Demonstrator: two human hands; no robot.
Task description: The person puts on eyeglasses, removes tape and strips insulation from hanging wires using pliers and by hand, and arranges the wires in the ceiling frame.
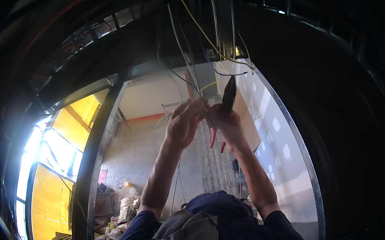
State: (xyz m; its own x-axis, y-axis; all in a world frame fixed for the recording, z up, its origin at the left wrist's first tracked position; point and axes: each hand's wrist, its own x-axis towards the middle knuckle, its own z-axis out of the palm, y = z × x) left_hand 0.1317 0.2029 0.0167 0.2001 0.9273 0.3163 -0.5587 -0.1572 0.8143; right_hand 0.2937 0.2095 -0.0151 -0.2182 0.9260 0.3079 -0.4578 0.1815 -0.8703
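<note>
Both hands are raised overhead, close together, just under a bundle of hanging wires. Right hand (226,123) is wrapped around a pair of pliers (228,95), whose dark head points up toward the wires while the red handles (213,137) stick out below the palm. Left hand (184,120) sits just beside it, fingers (194,107) curled and pinched together near the lower ends of the thin grey wires (190,66); whether it truly grips one of them cannot be told, since the strands are too fine where they meet the fingers. The two hands nearly touch at the fingertips.

Above them a yellow wire (204,32) runs diagonally down from the dark ceiling to a small junction (217,53) at the top of the opening, and a blue wire (218,69) loops below that spot. All the wires hang from the dark ceiling area.

Beneath the arms stands a metal ladder (215,163), seen from above, with its rungs running down toward the floor. A white wall panel (273,132) with lighter patches stands to the right, edged by a metal stud (299,143). To the left, a dark metal frame (94,149) borders bright yellow panels (74,123). Sacks and debris (118,214) lie on the floor at lower left.
</note>
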